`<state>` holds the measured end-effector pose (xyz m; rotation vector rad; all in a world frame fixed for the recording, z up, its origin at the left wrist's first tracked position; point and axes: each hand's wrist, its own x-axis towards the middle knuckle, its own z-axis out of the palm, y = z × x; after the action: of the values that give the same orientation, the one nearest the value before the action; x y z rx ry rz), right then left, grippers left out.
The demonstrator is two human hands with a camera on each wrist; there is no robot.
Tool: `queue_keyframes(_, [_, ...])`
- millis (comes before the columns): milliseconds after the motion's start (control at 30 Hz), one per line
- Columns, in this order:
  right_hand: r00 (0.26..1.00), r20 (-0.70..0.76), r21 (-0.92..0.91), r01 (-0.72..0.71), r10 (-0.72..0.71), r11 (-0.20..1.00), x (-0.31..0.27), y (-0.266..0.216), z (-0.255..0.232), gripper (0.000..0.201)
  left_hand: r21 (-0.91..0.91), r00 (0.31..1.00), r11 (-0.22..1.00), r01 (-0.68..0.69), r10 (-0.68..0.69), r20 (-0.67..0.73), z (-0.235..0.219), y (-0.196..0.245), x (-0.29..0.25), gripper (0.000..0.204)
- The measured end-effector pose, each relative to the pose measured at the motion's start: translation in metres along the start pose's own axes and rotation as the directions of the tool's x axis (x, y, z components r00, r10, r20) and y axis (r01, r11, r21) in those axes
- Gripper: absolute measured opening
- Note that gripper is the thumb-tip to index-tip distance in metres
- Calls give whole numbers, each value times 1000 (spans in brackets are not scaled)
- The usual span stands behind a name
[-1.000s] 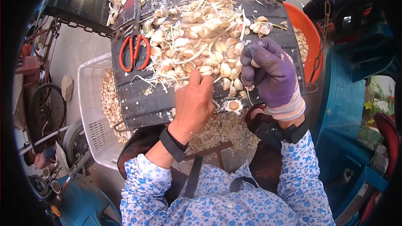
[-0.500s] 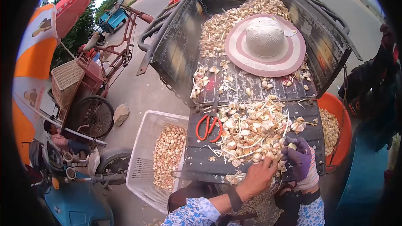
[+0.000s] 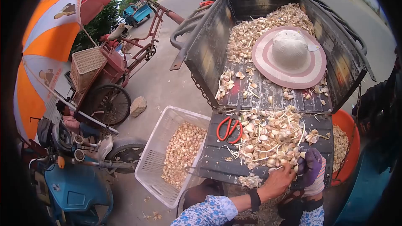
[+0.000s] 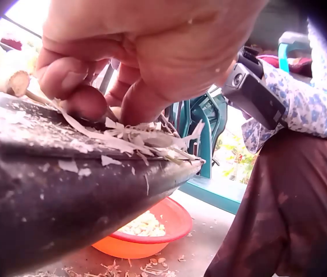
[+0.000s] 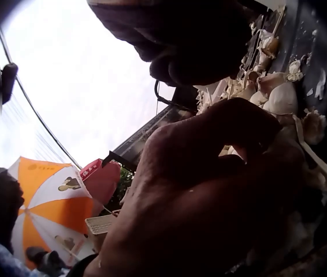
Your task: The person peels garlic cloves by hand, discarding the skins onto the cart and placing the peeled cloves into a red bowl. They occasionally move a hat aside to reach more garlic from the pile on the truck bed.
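Observation:
A loose heap of garlic cloves, stems and peel [image 3: 268,136] covers the middle of the dark lowered tailgate [image 3: 213,165]. At its near right edge, my bare left hand [image 3: 277,184] has its fingers curled down, pinching a garlic clove mostly hidden by the fingertips. Dry peel strips [image 4: 111,141] lie under those fingers in the left wrist view. Right beside it, my right hand [image 3: 312,168], in a purple glove, holds a pale garlic clove [image 3: 302,155] at its fingertips. Red-handled scissors [image 3: 229,129] lie left of the heap.
A white plastic crate [image 3: 144,173] of cloves stands left of the tailgate; an orange basin [image 3: 354,142] with more is at the right. A sun hat [image 3: 289,50] rests in the truck bed. A chain [image 3: 356,113] hangs by the right side. A blue motorcycle [image 3: 75,186] stands at left.
The head view has tilted up, bringing the truck bed and hat into sight. My left hand has moved right, close to the gloved hand, which keeps its clove.

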<state>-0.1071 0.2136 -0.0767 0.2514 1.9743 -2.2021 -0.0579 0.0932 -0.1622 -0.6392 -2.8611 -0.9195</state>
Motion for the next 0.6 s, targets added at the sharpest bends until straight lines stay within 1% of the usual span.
queue_keyframes(33, [1000, -13, 11, -3, 3, 1000, 1, 1, 1, 25, -13, 1000, 1000, 2, -2, -11, -1, 0, 1, 32])
queue_keyframes(133, [999, -18, 65, -27, 28, 997, 5, 7, 4, 24, 4, 991, 997, -79, 79, -109, 16, -8, 3, 34])
queue_keyframes(233, [999, -35, 72, 30, -28, 997, 6, 6, 10, 23, 66, 998, 997, 46, -43, -40, 2, -7, 12, 37])
queue_keyframes(333, [999, -47, 80, 27, -23, 996, 9, 7, 7, 24, 88, 997, 996, 32, -26, -67, 3, -11, 13, 39])
queue_keyframes(367, [1000, -24, 107, 19, -17, 994, 13, 11, 7, 25, 120, 998, 992, 25, -18, -64, 1, -15, 12, 38])
queue_keyframes(400, [999, -34, 116, 6, -2, 993, 17, 17, 0, 26, 121, 999, 993, 1, 5, -46, 3, -16, 13, 36])
queue_keyframes(467, [1000, 1, 140, 29, -30, 990, 12, 12, 0, 27, 89, 993, 995, 54, -43, -114, -6, -12, 15, 21])
queue_keyframes(500, [999, 38, 128, -2, -3, 992, 8, 8, -3, 27, 54, 984, 998, 34, -24, -174, -10, -11, 17, 16])
queue_keyframes(533, [998, 55, 91, -4, -1, 996, 7, 9, -5, 29, 58, 988, 998, 39, -30, -148, -12, -13, 20, 14])
queue_keyframes(567, [994, 98, 155, -59, 44, 986, 8, 15, -8, 31, 60, 991, 997, 57, -50, -121, -13, -14, 22, 13])
queue_keyframes(600, [994, 96, 192, -60, 42, 980, 9, 21, -7, 30, 41, 994, 997, 70, -66, -87, -15, -13, 24, 15])
